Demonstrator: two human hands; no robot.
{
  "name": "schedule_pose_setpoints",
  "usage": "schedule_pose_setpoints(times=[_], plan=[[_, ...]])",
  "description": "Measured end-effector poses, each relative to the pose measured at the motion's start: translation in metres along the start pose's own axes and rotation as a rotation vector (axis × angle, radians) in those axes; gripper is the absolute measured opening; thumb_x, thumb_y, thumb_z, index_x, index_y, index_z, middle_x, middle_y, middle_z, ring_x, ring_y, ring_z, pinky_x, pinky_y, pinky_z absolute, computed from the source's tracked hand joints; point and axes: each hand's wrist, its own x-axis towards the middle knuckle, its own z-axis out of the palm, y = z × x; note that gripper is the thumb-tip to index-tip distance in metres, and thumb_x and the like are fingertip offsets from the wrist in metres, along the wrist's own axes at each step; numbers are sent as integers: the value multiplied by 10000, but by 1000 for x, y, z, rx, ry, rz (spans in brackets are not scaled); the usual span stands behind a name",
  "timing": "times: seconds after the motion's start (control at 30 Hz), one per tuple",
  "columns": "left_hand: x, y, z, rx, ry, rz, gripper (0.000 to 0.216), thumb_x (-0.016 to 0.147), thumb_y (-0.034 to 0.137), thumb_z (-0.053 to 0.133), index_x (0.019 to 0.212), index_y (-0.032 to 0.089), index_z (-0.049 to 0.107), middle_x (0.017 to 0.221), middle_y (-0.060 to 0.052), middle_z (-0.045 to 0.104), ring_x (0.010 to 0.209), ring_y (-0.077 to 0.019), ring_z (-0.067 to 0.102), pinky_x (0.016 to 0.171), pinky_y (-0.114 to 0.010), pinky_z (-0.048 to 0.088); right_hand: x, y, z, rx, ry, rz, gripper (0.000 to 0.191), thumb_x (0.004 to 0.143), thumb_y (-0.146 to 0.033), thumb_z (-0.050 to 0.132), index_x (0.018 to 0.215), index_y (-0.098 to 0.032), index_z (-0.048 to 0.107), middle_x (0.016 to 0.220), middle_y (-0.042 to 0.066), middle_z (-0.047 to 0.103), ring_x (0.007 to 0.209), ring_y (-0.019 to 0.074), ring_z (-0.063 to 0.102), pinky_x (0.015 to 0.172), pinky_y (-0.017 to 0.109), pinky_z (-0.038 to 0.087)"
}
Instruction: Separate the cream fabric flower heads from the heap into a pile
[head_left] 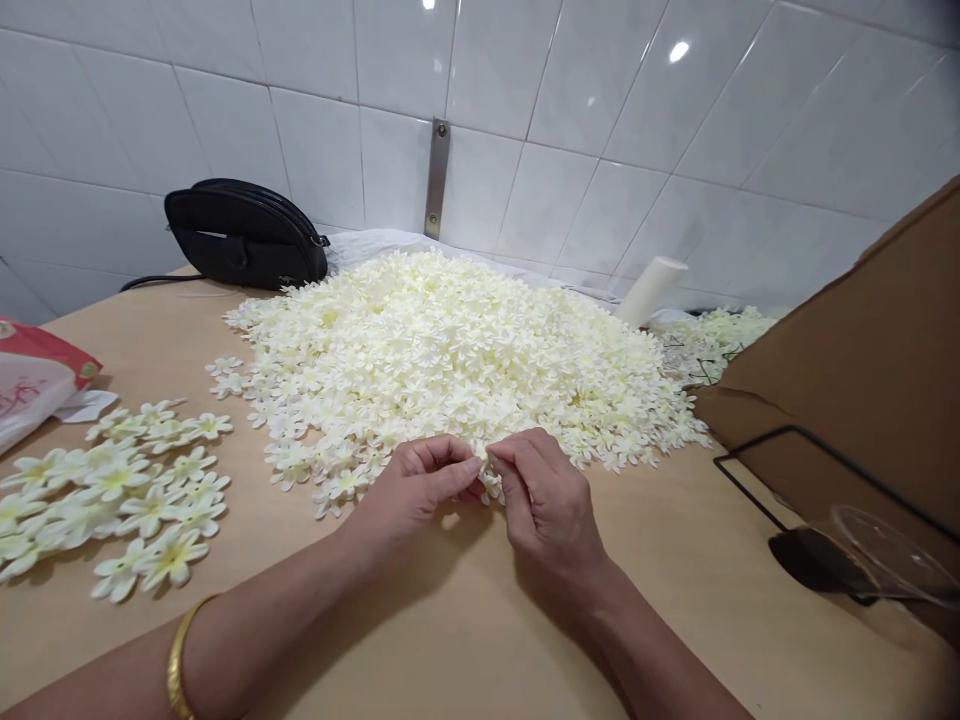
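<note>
A large heap of white artificial flowers (450, 350) with pale yellow centres fills the middle of the table. At its near edge my left hand (424, 480) and my right hand (547, 500) meet, thumbs and fingertips pinched together. Between them shows part of one small flower (491, 488), mostly hidden by the fingers. Both hands are closed on it, just above the tabletop. To the left lies a smaller, flatter group of flowers (112, 480), apart from the heap; several show yellow centres. A gold bangle (178, 660) circles my left wrist.
A black bag (244, 235) stands at the back left against the tiled wall. A red and white packet (37, 380) lies at the left edge. On the right are a cardboard box (862, 370), a black wire frame (795, 432) and dark glasses (817, 560). A white roll (651, 290) leans behind the heap.
</note>
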Motion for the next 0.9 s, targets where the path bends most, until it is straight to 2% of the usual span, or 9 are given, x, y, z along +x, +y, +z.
schedule_pose_setpoints(times=[0.13,0.23,0.4,0.6,0.73,0.9], plan=[[3,-3,-2,45,46,17,182,667,289,651,612,150,547,545,-11,549,535,-113,503,594,-276,399,0,-3,0,108,6,100,155,815,-112,402,749,-169,530,694,25,514,683,146,474,628,277,390],[4,-3,-3,93,36,22,217,694,329,627,610,155,526,532,-4,537,497,-99,475,536,-247,360,1,-4,0,223,35,157,142,816,-128,424,855,-177,551,767,27,533,720,140,506,646,268,412],[2,0,-3,82,-3,58,208,729,309,601,621,139,549,544,7,528,506,-78,465,525,-210,335,1,0,0,370,-44,126,244,807,-149,475,1025,-215,561,819,29,545,762,146,527,683,286,433],[3,-2,2,-134,-4,12,155,736,231,589,644,106,600,558,-15,555,504,-75,492,542,-202,377,2,3,-1,474,-123,95,319,807,-144,489,1105,-245,541,798,9,499,729,119,527,667,271,446],[3,0,5,-242,9,-76,202,772,244,532,683,86,621,561,-42,571,507,-87,517,546,-209,411,2,2,0,398,-83,114,246,820,-142,467,1017,-234,582,779,5,481,699,110,518,631,252,440],[2,2,6,-185,-33,-105,224,791,251,507,717,72,619,642,-75,599,546,-105,548,550,-222,436,2,-1,-1,238,-2,144,132,818,-145,456,792,-173,582,700,7,484,663,119,487,601,253,403]])
